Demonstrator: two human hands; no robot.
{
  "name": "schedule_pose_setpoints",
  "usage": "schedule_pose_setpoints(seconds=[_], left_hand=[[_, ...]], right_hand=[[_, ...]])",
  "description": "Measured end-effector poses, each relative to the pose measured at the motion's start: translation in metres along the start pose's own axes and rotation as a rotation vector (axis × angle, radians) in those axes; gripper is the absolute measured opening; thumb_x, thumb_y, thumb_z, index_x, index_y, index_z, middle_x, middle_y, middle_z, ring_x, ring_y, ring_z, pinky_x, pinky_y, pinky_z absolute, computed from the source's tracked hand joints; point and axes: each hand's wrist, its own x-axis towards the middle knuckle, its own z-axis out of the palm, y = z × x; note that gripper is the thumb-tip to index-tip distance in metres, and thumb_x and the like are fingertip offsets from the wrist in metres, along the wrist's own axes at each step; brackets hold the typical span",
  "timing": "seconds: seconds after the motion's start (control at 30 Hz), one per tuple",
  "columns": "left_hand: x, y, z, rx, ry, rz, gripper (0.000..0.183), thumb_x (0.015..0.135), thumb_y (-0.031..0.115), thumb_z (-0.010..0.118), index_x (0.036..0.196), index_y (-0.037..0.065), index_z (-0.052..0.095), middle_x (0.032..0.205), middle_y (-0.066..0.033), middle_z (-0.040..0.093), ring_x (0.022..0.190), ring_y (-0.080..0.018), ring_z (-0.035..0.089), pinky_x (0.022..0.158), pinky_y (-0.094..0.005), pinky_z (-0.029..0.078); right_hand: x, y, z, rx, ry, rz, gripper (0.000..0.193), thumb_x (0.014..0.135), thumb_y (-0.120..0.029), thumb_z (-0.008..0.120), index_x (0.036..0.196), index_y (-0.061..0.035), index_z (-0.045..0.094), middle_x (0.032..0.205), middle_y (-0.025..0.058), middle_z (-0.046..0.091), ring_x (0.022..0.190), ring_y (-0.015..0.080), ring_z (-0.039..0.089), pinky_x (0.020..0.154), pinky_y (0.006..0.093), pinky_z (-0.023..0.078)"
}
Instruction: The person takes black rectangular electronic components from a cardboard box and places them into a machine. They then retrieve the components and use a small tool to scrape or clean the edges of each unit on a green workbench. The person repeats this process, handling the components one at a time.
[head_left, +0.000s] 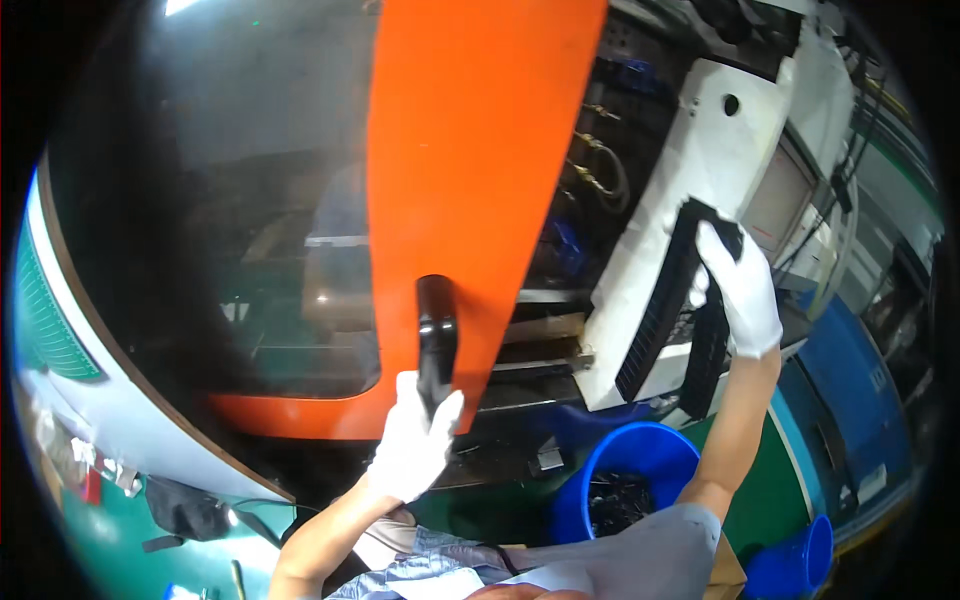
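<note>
My left hand (pixel 412 440), in a white glove, is closed around the lower end of a black curved handle (pixel 437 320). That handle is fixed to an orange machine door (pixel 460 150) with a large dark window (pixel 250 250) on its left. At the right, my gloved right hand (pixel 742 290) grips a black plastic part (pixel 665 300) near its top. Two long ribbed strips of it hang down in front of a white machine panel (pixel 660 220). Whether the strips are one piece or two is hidden under my fingers.
Right of the door's edge, the dark machine opening shows hoses and fittings (pixel 600 170). Below stands a blue bin (pixel 640 440) holding black scraps, with a smaller blue bin (pixel 800 560) at the lower right. A green-topped table (pixel 130 520) with items lies at the lower left.
</note>
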Motion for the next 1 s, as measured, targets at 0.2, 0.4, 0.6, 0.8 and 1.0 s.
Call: schedule_pose_setpoints(seconds=[0.2, 0.4, 0.6, 0.8, 1.0], left_hand=[[0.029, 0.013, 0.091, 0.037, -0.294, 0.214, 0.032, 0.106, 0.028, 0.054, 0.109, 0.001, 0.038, 0.079, -0.0158, 0.062, 0.067, -0.0265, 0.064, 0.064, -0.0407, 0.052], [0.056, 0.023, 0.147, 0.02, -0.483, 0.203, 0.028, 0.106, 0.027, 0.047, 0.111, 0.001, 0.041, 0.084, -0.0171, 0.064, 0.064, -0.03, 0.059, 0.059, -0.0444, 0.048], [0.068, 0.062, 0.189, -0.454, -0.727, -0.281, 0.067, 0.101, 0.059, 0.021, 0.106, 0.007, 0.062, 0.097, -0.0184, 0.066, 0.076, -0.0338, 0.062, 0.077, -0.0473, 0.047], [0.065, 0.022, 0.214, 0.177, -0.215, 0.587, 0.039, 0.097, 0.034, 0.06, 0.107, -0.003, 0.054, 0.087, -0.0212, 0.068, 0.079, -0.0417, 0.069, 0.074, -0.0485, 0.053], [0.052, 0.017, 0.185, 0.171, -0.422, 0.373, 0.042, 0.1, 0.038, 0.053, 0.115, -0.001, 0.054, 0.088, -0.0214, 0.068, 0.075, -0.0409, 0.068, 0.07, -0.0486, 0.054]], right_hand=[[-0.068, 0.011, -0.054, -0.08, 0.094, 0.034, 0.042, 0.101, -0.024, 0.064, 0.135, -0.0003, 0.058, 0.11, 0.0092, 0.071, 0.061, 0.0066, 0.054, 0.052, 0.0224, 0.046], [-0.081, 0.043, -0.071, -0.015, 0.166, 0.024, 0.043, 0.105, -0.019, 0.055, 0.143, 0.0011, 0.049, 0.117, 0.0157, 0.071, 0.054, 0.0056, 0.049, 0.046, 0.0199, 0.04], [-0.101, 0.032, -0.124, -0.21, -0.081, 0.269, 0.065, 0.101, -0.047, 0.06, 0.145, -0.0005, 0.046, 0.137, 0.0115, 0.059, 0.111, 0.019, 0.057, 0.092, 0.0284, 0.05], [-0.123, 0.048, -0.073, -0.284, -0.149, -0.15, 0.067, 0.094, -0.058, 0.064, 0.118, 0.0046, 0.06, 0.11, 0.0158, 0.066, 0.067, 0.0176, 0.061, 0.046, 0.0213, 0.047], [-0.132, 0.09, -0.037, -0.29, -0.326, -0.183, 0.047, 0.097, -0.026, 0.061, 0.126, 0.0105, 0.06, 0.117, 0.0243, 0.066, 0.102, 0.0333, 0.065, 0.092, 0.0422, 0.054]])
